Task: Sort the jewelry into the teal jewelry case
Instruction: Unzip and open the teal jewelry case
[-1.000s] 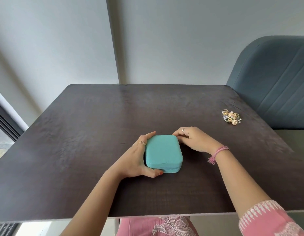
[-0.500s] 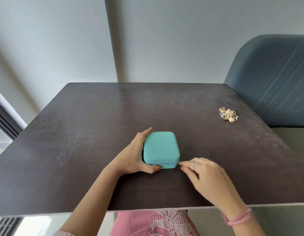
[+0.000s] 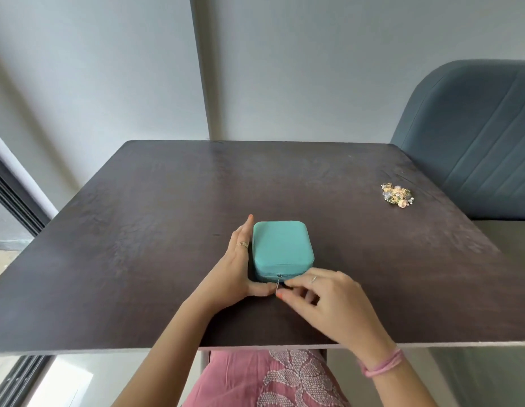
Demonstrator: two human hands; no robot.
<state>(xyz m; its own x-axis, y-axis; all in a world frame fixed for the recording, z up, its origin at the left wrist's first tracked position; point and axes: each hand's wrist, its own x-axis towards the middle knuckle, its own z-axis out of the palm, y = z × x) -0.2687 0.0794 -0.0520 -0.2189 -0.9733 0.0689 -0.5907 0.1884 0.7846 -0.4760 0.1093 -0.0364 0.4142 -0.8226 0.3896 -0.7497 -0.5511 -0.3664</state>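
Note:
A closed teal jewelry case lies flat near the middle of the dark table. My left hand rests against the case's left side, fingers straight along it and thumb at the front corner. At the front edge, my right hand pinches the metal zipper pull, which sits about mid-front of the case. A small heap of gold and pastel jewelry lies far off at the table's right side.
A blue-grey upholstered chair stands past the table's right edge. The grey wall is behind the table, and a dark window frame runs along the left.
My right hand went from the case's back right corner round to its front and has drawn the zipper pull leftward along the front edge. The left hand kept its place.

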